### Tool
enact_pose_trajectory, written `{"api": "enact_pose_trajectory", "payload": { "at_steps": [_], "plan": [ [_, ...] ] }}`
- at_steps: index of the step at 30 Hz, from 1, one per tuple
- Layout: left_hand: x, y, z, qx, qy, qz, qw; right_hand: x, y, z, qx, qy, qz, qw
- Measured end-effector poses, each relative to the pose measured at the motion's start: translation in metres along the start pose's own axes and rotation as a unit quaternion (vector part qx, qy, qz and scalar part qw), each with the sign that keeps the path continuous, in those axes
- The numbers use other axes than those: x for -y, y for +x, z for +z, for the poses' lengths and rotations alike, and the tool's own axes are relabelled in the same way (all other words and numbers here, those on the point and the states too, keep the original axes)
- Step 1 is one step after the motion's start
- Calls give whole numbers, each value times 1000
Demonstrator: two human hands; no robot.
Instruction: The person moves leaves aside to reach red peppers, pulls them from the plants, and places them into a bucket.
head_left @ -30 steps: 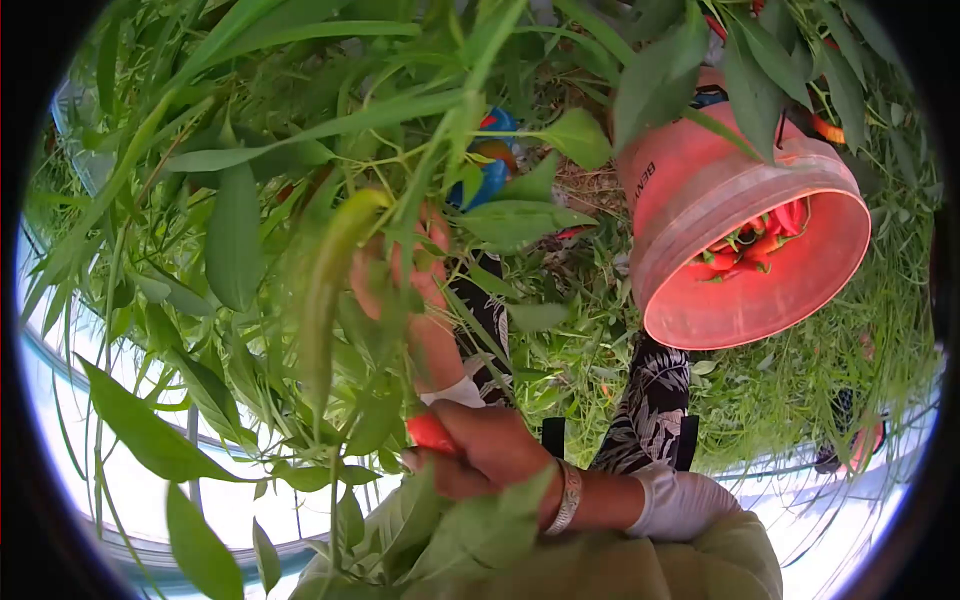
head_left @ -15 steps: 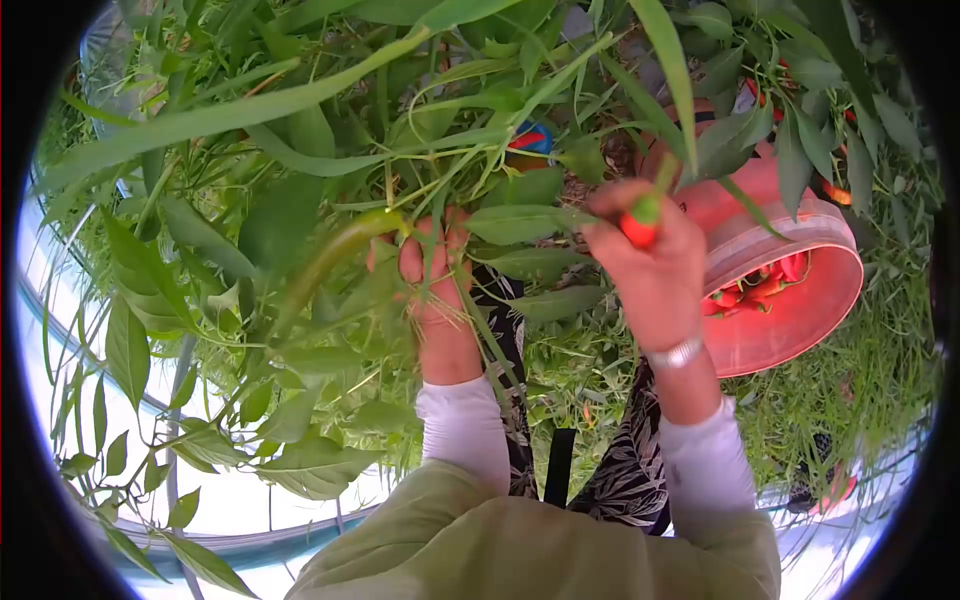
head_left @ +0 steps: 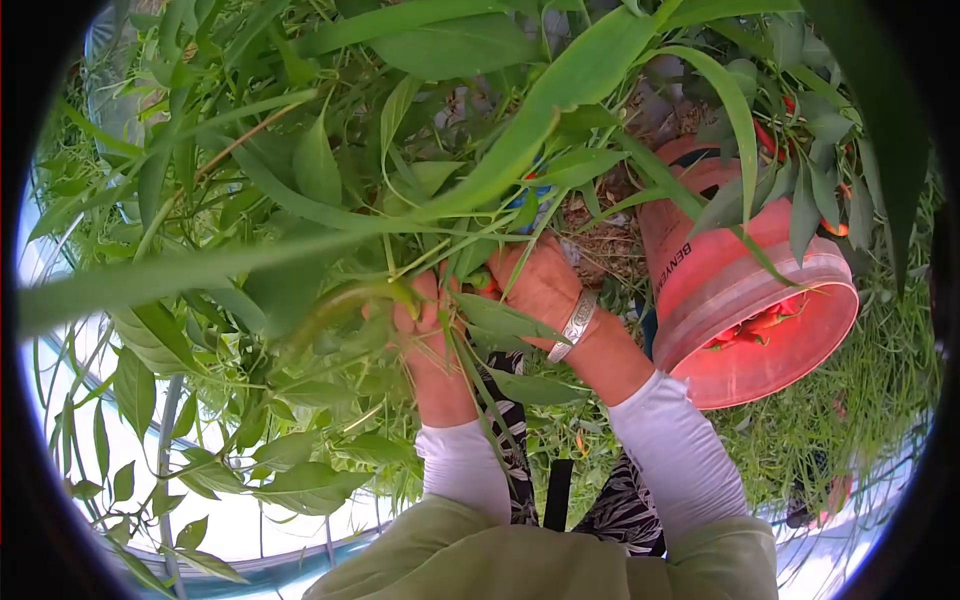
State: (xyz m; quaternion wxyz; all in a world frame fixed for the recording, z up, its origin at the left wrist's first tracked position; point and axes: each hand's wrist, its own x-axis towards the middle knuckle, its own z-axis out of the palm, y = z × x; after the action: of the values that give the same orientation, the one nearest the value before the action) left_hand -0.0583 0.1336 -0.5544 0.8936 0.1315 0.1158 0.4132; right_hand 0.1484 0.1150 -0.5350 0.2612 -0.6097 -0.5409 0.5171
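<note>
Among the leaves, my left hand [head_left: 425, 310] is closed at the stem end of a long, curved yellow-green pepper [head_left: 345, 303]. Thin grass stalks cross its fingers. Close beside it, my right hand [head_left: 540, 288] has its fingers curled inward, partly behind leaves. A bit of a red pepper [head_left: 490, 287] shows at those fingertips, between the two hands. To the right, a red bucket [head_left: 680, 270] lies tilted with its mouth toward me. Several red peppers [head_left: 757, 325] rest inside it.
Long grass blades [head_left: 560, 90] and pepper leaves hang in front of the hands. More red peppers [head_left: 768, 140] are on the plant at upper right. A blue object [head_left: 530, 205] sits behind the foliage. White sheeting [head_left: 250, 515] lies at lower left.
My right hand, holding the red pepper, has moved left from beside the bucket to my left hand. The view has shifted, so the bucket and left hand appear lower.
</note>
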Motion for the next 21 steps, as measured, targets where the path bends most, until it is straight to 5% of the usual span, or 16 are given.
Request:
{"api": "enact_pose_trajectory", "payload": {
  "at_steps": [2,5,8,9,10,12,13,14,15,16,17,18,19,20,21],
  "plan": [
    [-2,-9,15,-223,92,-8,970,19,-9,-13,29,24,52,998],
    [14,6,41,-348,193,18,917,60,-26,-43,32,69,79,994],
    [24,23,63,-509,344,57,787,77,-46,-41,-10,177,64,982],
    [12,4,36,-356,264,7,896,77,-51,-40,-29,262,78,961],
    [14,17,44,-358,265,11,895,64,-52,-37,-55,301,137,942],
    [25,54,73,-584,439,-86,677,23,-47,-30,-123,352,249,894],
    [25,50,83,-466,674,-160,551,-3,-45,-11,-156,379,297,862],
    [25,44,76,-543,519,-72,656,-22,-28,-2,-222,476,235,818],
    [26,34,62,-586,336,15,737,-49,-17,6,-171,482,270,816],
    [28,30,53,-584,340,30,737,-76,-5,32,-165,485,257,819],
    [32,25,46,-584,181,74,788,-104,4,63,-158,742,215,615],
    [33,23,43,-565,17,112,817,-117,12,80,-130,917,157,342],
    [29,28,49,-563,18,119,818,-96,23,61,-110,754,141,631],
    [25,37,60,-514,28,114,850,-106,28,69,-105,755,138,633],
    [22,40,68,-466,37,107,877,-120,32,78,-87,519,107,844]
  ]
}}
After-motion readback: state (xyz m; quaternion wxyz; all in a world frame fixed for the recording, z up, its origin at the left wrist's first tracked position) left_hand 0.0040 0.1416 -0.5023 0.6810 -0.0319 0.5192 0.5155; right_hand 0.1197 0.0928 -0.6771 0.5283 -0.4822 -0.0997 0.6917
